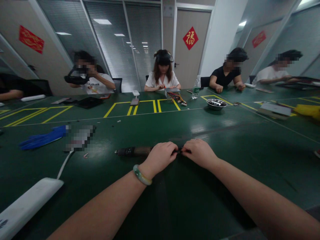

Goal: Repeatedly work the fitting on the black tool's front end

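Note:
A dark, slim electric screwdriver (133, 151) lies across the green table, its silver tip pointing left. My left hand (162, 154), with a jade-coloured bangle on the wrist, is closed round the tool's rear end. My right hand (198, 151) is closed too, its fingertips pinched at a small dark piece (179, 151) right at that end. The fingers of both hands nearly meet there and hide most of the piece, so I cannot tell what it is.
Left of my hands are a blue glove (43, 137), a blurred-out phone-like device (80, 137) and a white power bank (30, 203) cabled to it. Beyond stand a metal bowl (216, 104) and a water bottle (196, 88). Several people sit across the table.

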{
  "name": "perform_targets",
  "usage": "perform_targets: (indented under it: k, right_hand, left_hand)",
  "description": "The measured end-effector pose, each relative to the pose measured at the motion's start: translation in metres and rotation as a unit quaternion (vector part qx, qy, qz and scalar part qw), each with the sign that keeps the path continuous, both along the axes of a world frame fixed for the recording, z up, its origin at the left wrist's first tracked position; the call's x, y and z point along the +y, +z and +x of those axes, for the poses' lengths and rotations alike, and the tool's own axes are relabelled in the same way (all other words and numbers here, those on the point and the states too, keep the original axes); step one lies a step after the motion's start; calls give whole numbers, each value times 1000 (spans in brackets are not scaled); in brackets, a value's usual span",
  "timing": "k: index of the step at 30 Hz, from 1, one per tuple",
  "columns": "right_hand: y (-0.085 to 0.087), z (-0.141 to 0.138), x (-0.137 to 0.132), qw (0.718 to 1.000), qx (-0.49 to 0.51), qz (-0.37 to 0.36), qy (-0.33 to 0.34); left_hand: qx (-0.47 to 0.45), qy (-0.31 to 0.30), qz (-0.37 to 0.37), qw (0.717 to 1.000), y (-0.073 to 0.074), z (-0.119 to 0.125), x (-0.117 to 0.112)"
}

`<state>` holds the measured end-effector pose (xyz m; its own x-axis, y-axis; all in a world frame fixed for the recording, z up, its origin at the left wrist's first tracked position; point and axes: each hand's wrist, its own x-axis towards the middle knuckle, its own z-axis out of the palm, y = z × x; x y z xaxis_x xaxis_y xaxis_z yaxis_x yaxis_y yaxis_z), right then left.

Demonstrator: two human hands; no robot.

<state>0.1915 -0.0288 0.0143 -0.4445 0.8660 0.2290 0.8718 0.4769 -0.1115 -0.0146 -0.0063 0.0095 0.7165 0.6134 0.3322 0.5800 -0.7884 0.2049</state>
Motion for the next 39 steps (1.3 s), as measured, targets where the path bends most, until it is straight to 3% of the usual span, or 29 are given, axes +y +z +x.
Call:
perform_targets:
  k: [18, 32, 36, 39]
  right_hand:
    - [-10, 3, 3, 996, 90, 9, 2]
    - [-17, 9, 15, 988, 22, 101, 110]
    - [-18, 7, 13, 991, 21, 78, 110]
    - [-19, 3, 12, 996, -17, 45, 72]
  left_hand:
    - [-15, 1, -6, 1000, -3, -2, 1]
    - [7, 19, 8, 1000, -5, 0, 0]
    - [-5, 28, 3, 1000, -3, 1, -2]
    - [-12, 32, 4, 999, -2, 0, -3]
